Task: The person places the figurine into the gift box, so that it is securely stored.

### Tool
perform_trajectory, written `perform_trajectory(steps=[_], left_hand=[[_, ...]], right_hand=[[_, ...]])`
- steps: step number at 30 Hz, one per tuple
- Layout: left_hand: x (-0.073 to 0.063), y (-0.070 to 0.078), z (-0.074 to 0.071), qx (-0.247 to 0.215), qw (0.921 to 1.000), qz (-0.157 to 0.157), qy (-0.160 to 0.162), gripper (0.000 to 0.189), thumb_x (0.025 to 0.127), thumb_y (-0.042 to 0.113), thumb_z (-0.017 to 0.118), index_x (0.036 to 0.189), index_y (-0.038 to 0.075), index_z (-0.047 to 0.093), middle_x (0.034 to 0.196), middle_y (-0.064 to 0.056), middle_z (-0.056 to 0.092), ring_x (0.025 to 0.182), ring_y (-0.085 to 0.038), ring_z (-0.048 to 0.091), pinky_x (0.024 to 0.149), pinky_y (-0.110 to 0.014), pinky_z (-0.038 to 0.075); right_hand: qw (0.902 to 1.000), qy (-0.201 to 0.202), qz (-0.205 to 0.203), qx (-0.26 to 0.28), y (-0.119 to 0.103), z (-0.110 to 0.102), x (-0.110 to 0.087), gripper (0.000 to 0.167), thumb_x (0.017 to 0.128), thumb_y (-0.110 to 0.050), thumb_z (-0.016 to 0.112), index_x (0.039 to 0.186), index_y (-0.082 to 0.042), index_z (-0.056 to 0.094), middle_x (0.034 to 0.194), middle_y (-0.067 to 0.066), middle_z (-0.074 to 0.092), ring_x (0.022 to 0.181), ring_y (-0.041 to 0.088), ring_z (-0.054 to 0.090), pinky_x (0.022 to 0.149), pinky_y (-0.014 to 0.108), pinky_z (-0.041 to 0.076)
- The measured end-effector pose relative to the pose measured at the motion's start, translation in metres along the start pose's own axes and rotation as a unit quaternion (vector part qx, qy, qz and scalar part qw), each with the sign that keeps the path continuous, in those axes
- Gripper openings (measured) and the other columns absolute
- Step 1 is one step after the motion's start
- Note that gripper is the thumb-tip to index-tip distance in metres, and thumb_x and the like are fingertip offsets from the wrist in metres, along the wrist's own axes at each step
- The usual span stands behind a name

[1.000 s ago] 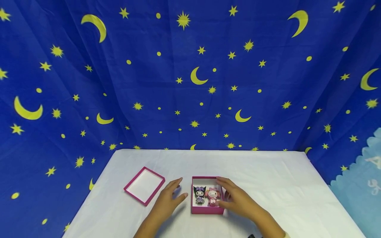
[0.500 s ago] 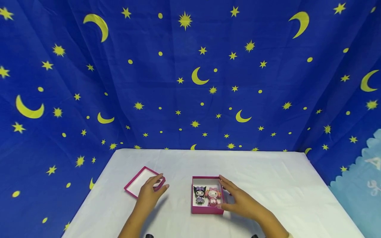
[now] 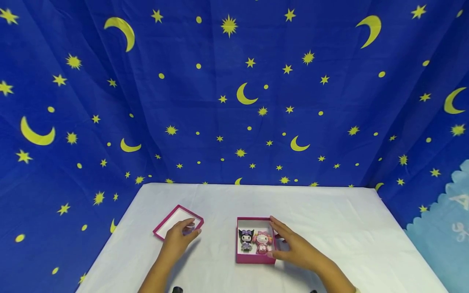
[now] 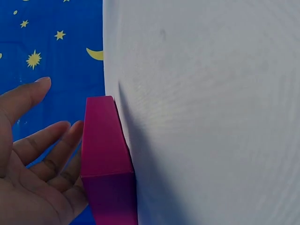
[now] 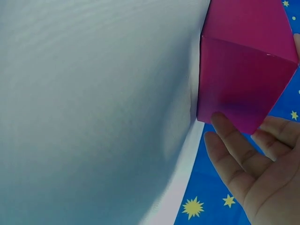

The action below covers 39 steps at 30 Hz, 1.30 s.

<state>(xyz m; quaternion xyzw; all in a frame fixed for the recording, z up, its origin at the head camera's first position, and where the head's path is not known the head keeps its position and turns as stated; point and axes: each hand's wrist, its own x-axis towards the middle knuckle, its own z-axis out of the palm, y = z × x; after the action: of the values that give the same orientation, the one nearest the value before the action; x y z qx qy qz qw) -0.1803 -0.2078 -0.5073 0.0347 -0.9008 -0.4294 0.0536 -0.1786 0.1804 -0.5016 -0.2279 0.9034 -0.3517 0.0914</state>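
An open magenta box (image 3: pixel 253 259) with a white inside stands on the table. Two small figurines lie in it: a black-and-purple one (image 3: pixel 246 241) on the left and a pink one (image 3: pixel 262 243) on the right. My right hand (image 3: pixel 296 247) rests at the box's right side, thumb by the near corner and index finger by the far one. In the right wrist view its fingertips (image 5: pixel 218 117) touch or nearly touch the wall. Over the matching shallow lid (image 3: pixel 175 216), inside up, my left hand (image 3: pixel 175 239) hovers with loosely bent fingers, covering its near part.
White cloth covers the table (image 3: pixel 329 211). A blue curtain (image 3: pixel 205 106) with yellow moons and stars rises behind and at the sides. At the far right hangs a light-blue scalloped panel (image 3: pixel 445 221) with white letters.
My left hand has moved left from beside the box to over the lid. The right hand has stayed at the box's right side, with only a slight shift. Box and lid have not moved.
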Motion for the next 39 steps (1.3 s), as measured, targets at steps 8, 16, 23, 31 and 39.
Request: perform_trajectory(steps=[8, 16, 23, 31, 39], left_hand=[[0.001, -0.007, 0.0, -0.015, 0.9995, -0.013, -0.024, 0.044, 0.086, 0.021, 0.08, 0.127, 0.006, 0.069, 0.115, -0.011, 0.075, 0.102, -0.027, 0.072, 0.096, -0.047, 0.057], [0.006, -0.012, -0.002, 0.018, 0.9974, -0.044, -0.055, 0.048, 0.083, 0.02, 0.083, 0.127, 0.005, 0.069, 0.109, -0.005, 0.074, 0.098, -0.019, 0.068, 0.09, -0.041, 0.058], [0.009, -0.013, -0.004, 0.036, 0.9969, -0.045, -0.053, 0.04, 0.08, 0.012, 0.083, 0.117, 0.003, 0.072, 0.094, -0.001, 0.07, 0.082, -0.011, 0.062, 0.069, -0.021, 0.052], [0.008, -0.014, -0.004, 0.036, 0.9987, -0.024, -0.029, 0.023, 0.08, 0.007, 0.08, 0.102, 0.005, 0.076, 0.079, 0.003, 0.067, 0.07, -0.008, 0.058, 0.06, -0.02, 0.047], [0.007, -0.012, -0.005, 0.013, 0.9989, -0.043, -0.016, 0.02, 0.084, 0.006, 0.077, 0.103, 0.007, 0.077, 0.084, 0.002, 0.07, 0.077, -0.009, 0.061, 0.064, -0.018, 0.051]], right_hand=[[1.0, -0.004, -0.001, 0.007, 0.001, 0.001, -0.001, 0.096, 0.085, -0.06, 0.072, 0.16, -0.016, 0.032, 0.17, -0.001, 0.021, 0.127, 0.02, 0.06, 0.105, 0.05, 0.052], [0.9999, -0.007, -0.001, 0.014, 0.001, 0.001, -0.001, 0.096, 0.085, -0.061, 0.072, 0.16, -0.015, 0.031, 0.171, 0.0, 0.02, 0.127, 0.021, 0.06, 0.104, 0.051, 0.053], [0.9998, -0.004, -0.004, 0.017, 0.002, 0.002, -0.001, 0.095, 0.086, -0.06, 0.072, 0.16, -0.016, 0.031, 0.171, -0.001, 0.021, 0.125, 0.018, 0.06, 0.103, 0.046, 0.054], [0.9996, -0.005, 0.002, 0.027, 0.001, 0.001, -0.001, 0.094, 0.086, -0.057, 0.073, 0.16, -0.017, 0.03, 0.171, -0.001, 0.02, 0.124, 0.017, 0.06, 0.103, 0.044, 0.055], [0.9992, -0.009, 0.003, 0.038, 0.002, 0.003, 0.0, 0.093, 0.088, -0.053, 0.074, 0.161, -0.016, 0.029, 0.171, -0.001, 0.019, 0.123, 0.015, 0.06, 0.101, 0.037, 0.056]])
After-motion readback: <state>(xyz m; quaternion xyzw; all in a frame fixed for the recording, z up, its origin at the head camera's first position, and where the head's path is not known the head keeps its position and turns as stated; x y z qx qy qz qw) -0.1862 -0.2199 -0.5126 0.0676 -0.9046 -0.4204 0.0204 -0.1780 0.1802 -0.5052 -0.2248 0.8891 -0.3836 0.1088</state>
